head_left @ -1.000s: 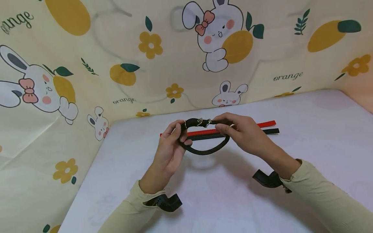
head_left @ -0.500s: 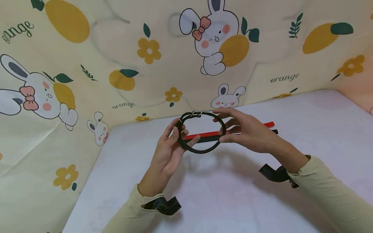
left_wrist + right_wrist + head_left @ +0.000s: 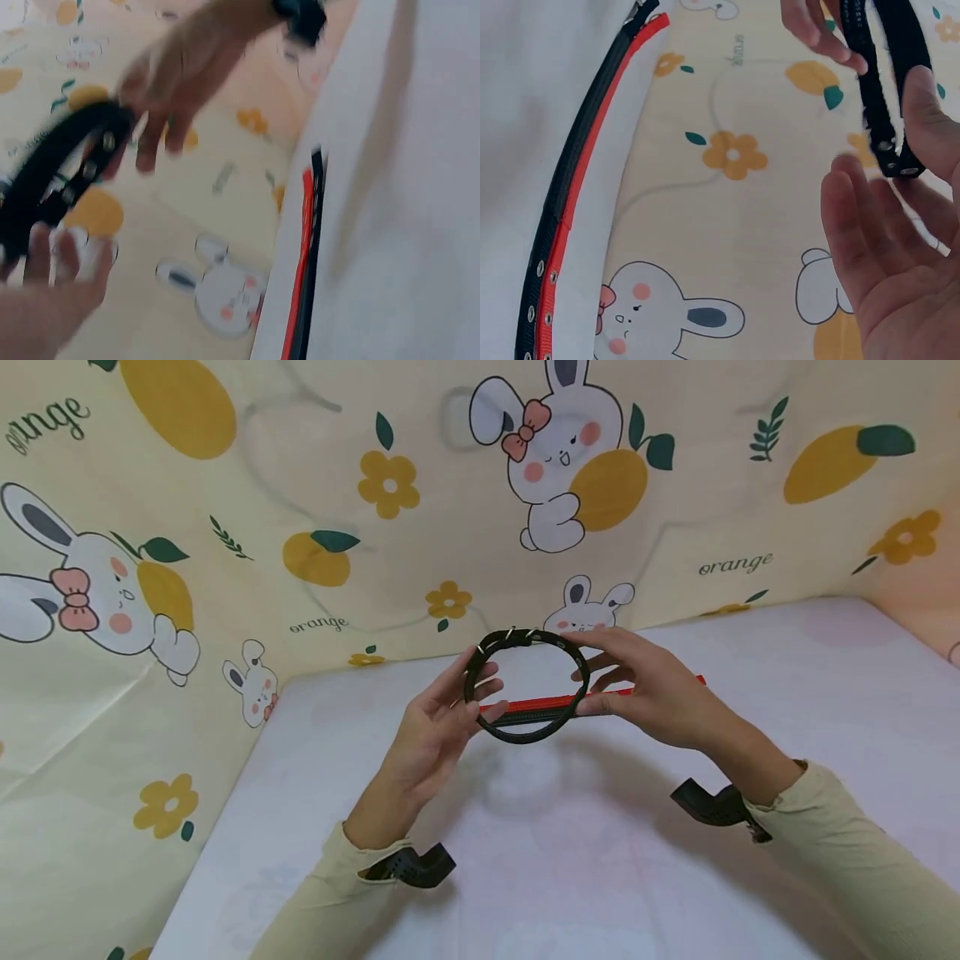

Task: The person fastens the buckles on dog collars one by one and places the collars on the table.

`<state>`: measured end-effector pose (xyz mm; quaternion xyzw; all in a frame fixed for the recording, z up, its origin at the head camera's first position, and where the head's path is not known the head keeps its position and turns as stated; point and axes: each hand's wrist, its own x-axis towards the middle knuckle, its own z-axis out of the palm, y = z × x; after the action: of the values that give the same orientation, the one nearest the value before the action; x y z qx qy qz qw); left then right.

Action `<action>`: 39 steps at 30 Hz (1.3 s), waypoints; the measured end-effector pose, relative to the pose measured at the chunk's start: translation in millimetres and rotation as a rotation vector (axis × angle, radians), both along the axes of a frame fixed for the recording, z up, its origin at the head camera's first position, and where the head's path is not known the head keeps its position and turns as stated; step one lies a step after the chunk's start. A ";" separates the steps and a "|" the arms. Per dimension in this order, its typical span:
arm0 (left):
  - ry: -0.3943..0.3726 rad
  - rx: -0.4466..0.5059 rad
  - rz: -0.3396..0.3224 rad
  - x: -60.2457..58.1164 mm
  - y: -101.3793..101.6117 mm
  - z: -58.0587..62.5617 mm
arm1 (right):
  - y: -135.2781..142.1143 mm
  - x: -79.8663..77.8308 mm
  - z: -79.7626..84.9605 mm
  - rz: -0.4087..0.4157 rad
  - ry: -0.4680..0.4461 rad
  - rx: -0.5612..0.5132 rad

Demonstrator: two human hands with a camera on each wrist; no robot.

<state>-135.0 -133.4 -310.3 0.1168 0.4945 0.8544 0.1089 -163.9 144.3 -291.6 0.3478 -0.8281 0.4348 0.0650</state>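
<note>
A black dog collar with a metal buckle is closed into a ring and held upright above the table. My left hand holds its left side, some fingers reaching through the ring. At the right side, my right hand grips the band between thumb and fingers. Metal eyelets show along the collar in the right wrist view. Behind it on the table lie a red strap and a black strap, side by side. Both have eyelets in the right wrist view; the collar and right hand partly cover them in the head view.
The white table runs back to a cream cloth backdrop printed with rabbits and oranges. A black wrist mount sits at the left cuff, another wrist mount at the right.
The collar has turned from a tilted, flattened loop to a round ring facing me and has risen slightly. My right hand has moved from near the buckle to the ring's right side.
</note>
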 end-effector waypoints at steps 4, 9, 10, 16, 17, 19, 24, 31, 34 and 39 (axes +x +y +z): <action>0.184 -0.179 -0.074 -5.5 -8.8 -5.0 | 1.1 -0.8 0.3 0.000 -0.015 -0.012; 0.294 -0.313 0.008 -8.9 -10.4 -10.0 | 1.7 1.9 1.9 -0.027 -0.023 0.002; 0.310 -0.322 0.028 -9.1 -10.3 -10.6 | 1.7 2.5 2.2 -0.034 -0.023 0.007; 0.446 -0.382 0.155 -12.9 -11.1 -11.9 | 0.4 2.6 2.4 -0.032 -0.014 0.013; 0.466 -0.397 0.173 -13.8 -11.4 -12.0 | 0.3 2.3 2.3 -0.030 -0.009 0.011; 0.491 -0.436 0.198 -15.2 -12.4 -12.3 | 0.2 1.8 2.2 -0.027 -0.004 0.008; 0.516 -0.507 0.212 -15.9 -15.7 -13.5 | -0.9 2.7 1.2 -0.050 -0.015 0.016; 0.524 -0.545 0.197 -16.7 -18.3 -15.1 | -1.5 2.6 0.3 -0.080 -0.038 0.038; 0.530 -0.554 0.193 -17.0 -19.4 -14.4 | -1.4 1.9 0.7 -0.083 -0.049 0.042; 0.540 -0.588 0.179 -17.7 -22.1 -13.4 | -2.0 1.7 1.1 -0.093 -0.080 0.058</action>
<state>-152.7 -155.5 -323.7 0.2574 0.7367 0.6213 -0.0708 -162.3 142.3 -290.5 0.2929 -0.8577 0.4206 0.0419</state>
